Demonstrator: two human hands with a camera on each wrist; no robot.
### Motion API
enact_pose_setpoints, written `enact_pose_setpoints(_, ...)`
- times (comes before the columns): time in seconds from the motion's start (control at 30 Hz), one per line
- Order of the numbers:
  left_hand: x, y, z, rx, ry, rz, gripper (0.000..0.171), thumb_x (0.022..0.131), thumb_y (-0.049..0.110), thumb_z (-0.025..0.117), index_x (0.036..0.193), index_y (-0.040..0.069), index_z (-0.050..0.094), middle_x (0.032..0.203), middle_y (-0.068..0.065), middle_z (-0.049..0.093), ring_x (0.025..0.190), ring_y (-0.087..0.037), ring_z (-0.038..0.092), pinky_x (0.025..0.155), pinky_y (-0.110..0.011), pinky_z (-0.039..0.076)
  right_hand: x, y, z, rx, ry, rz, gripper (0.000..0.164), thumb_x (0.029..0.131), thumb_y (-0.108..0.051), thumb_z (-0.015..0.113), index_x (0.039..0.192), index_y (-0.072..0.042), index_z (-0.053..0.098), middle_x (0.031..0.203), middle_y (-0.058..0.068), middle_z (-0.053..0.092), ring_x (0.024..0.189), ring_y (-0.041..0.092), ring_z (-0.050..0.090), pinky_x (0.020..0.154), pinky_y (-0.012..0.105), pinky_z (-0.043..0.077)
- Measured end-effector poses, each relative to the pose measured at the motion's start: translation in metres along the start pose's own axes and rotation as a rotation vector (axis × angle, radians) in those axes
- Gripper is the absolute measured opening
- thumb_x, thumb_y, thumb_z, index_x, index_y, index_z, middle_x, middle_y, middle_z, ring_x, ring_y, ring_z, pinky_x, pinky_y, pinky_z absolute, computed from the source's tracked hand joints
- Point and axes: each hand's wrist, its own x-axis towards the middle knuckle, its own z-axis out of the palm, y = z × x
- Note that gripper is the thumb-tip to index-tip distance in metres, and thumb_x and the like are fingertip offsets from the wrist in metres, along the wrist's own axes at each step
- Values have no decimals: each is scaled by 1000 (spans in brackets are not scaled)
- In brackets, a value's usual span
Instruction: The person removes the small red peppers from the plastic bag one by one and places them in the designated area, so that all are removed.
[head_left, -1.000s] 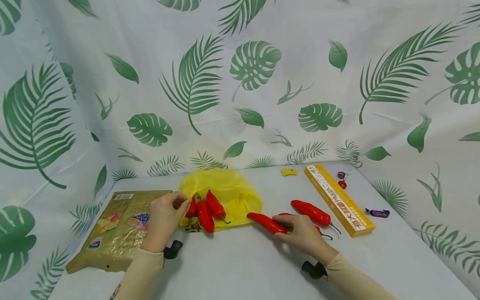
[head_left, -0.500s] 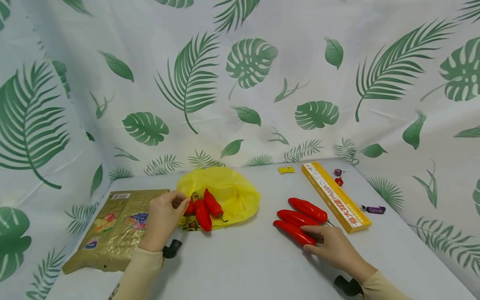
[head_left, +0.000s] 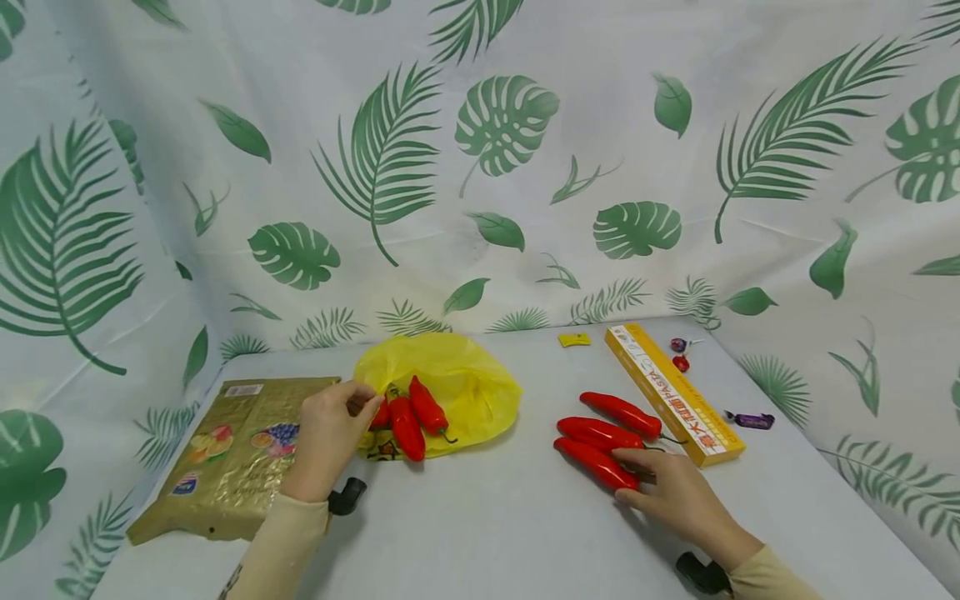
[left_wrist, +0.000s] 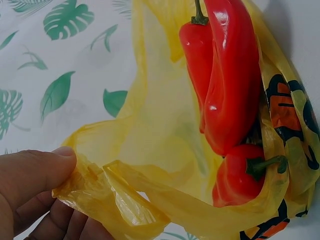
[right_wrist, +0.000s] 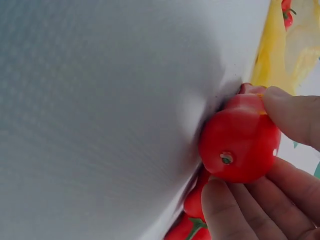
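My left hand [head_left: 330, 433] pinches the rim of a yellow plastic bag [head_left: 480, 400], its thumb on the thin film in the left wrist view. Three red peppers [left_wrist: 232, 75] lie at the bag's mouth, one partly behind the left fingers in the head view. To the right, my right hand [head_left: 678, 496] holds the stem end of a red pepper [head_left: 596, 463] between thumb and fingers, low over the white table. Beside it, roughly parallel, lie a second red pepper [head_left: 598, 432] and a third red pepper [head_left: 621, 412]. The right wrist view shows the held pepper's blunt end [right_wrist: 240, 145].
A gold fruit-print package [head_left: 232, 458] lies at the left, partly behind the left arm. Right of the loose peppers stretches a yellow pasta box [head_left: 675, 396]. Beyond it are two lollipops [head_left: 680, 363] and a purple wrapped candy [head_left: 752, 420]. A small yellow packet [head_left: 574, 340] sits at the back.
The right hand has carried its pepper from near the bag rightward to beside the other two, then barely shifted. The left hand keeps its hold on the bag.
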Motion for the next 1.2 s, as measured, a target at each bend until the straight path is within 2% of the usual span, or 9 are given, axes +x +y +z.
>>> enact_pose_setpoints(0.17, 2, 1, -1, 10, 6, 12, 11, 87, 14, 85, 87, 6, 78, 79, -8, 77, 69, -19, 71, 64, -38, 62, 0, -4, -3, 15, 18, -14, 61, 77, -25, 92, 131, -7, 72, 124, 14, 75, 101, 24, 73, 82, 40, 65)
enact_pose_setpoints(0.33, 3, 2, -3, 13, -5, 2, 11, 88, 15, 84, 87, 6, 78, 79, -7, 76, 68, -18, 70, 64, -37, 61, 3, -12, -2, 37, 77, -79, 57, 79, -23, 91, 130, -7, 72, 124, 13, 76, 102, 25, 75, 83, 39, 65)
enact_pose_setpoints(0.53, 3, 1, -3, -2, -4, -6, 10, 87, 14, 85, 87, 7, 78, 78, -7, 76, 67, -17, 69, 63, -35, 60, 17, -26, 6, 58, 142, -147, 54, 81, -20, 90, 130, -6, 72, 124, 12, 76, 106, 28, 75, 85, 41, 65)
enact_pose_setpoints(0.73, 3, -1, -2, 9, 6, -7, 12, 88, 16, 85, 86, 7, 78, 77, -6, 76, 66, -16, 69, 62, -35, 60, 39, -49, 26, 122, 102, -195, 56, 81, -20, 90, 131, -4, 71, 125, 11, 76, 109, 27, 75, 89, 39, 63)
enact_pose_setpoints(1.0, 3, -1, -2, 15, -3, -34, 11, 88, 16, 85, 87, 7, 78, 78, -6, 76, 67, -17, 69, 64, -36, 61, 78, -99, 63, 288, -3, -252, 58, 88, -27, 84, 138, -4, 66, 136, 13, 71, 117, 32, 73, 95, 42, 61)
enact_pose_setpoints(1.2, 3, 0, -3, 16, -6, -30, 12, 89, 18, 84, 88, 8, 79, 78, -5, 76, 68, -16, 70, 65, -35, 60, 107, -134, 90, 315, -29, -251, 58, 89, -30, 84, 138, -3, 66, 137, 12, 70, 119, 32, 72, 98, 44, 60)
